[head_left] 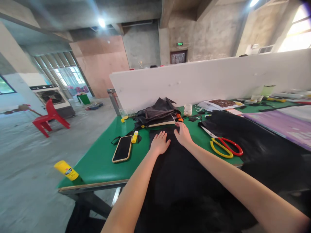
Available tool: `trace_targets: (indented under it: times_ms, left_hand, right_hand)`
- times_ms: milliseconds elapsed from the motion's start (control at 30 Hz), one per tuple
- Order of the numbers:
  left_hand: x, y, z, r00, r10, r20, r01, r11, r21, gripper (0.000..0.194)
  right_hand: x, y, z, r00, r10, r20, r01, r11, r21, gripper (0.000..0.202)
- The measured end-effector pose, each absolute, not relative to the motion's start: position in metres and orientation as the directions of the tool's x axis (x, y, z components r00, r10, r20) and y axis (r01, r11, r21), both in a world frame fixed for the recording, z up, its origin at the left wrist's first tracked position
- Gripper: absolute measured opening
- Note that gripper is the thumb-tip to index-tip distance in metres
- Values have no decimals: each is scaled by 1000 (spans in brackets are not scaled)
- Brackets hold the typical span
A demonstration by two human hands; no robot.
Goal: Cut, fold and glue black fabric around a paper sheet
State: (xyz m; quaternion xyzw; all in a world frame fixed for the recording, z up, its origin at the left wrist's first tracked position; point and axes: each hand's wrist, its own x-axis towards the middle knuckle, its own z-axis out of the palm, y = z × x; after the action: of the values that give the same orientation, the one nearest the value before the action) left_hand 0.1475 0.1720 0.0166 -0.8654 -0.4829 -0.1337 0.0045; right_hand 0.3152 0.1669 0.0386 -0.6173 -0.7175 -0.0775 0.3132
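A wide sheet of black fabric (179,181) runs from the green tabletop down over the near edge. My left hand (159,143) lies flat on its upper left part, fingers stretched out. Near the sheet's far edge is my right hand (184,134), thumb and fingers apart, with nothing visible between them. Just beyond its fingertips lies a small orange object (179,117), too small to name. A crumpled pile of black material (157,111) sits behind both hands, on top of a pale-edged flat item (161,123).
Scissors (224,147) with red and yellow handles lie to the right. Left are a phone (122,149), a small yellow tube (135,137) and a larger yellow bottle (66,170) at the table edge. A white panel (206,81) stands behind; a red chair (51,118) is on the floor.
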Motion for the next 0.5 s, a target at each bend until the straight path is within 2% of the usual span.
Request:
trace_targets:
  times_ms: [133, 367, 500]
  left_hand:
    - [146, 171, 16, 496, 835, 239, 838, -532, 122, 60]
    - [146, 171, 12, 475, 838, 267, 837, -525, 157, 58]
    - [146, 170, 14, 462, 841, 281, 833, -521, 186, 54]
  right_hand:
    - [336, 116, 31, -172, 838, 519, 925, 318, -206, 48]
    - [346, 18, 30, -455, 836, 306, 872, 487, -35, 65]
    - [312, -12, 36, -529, 805, 269, 828, 559, -43, 74]
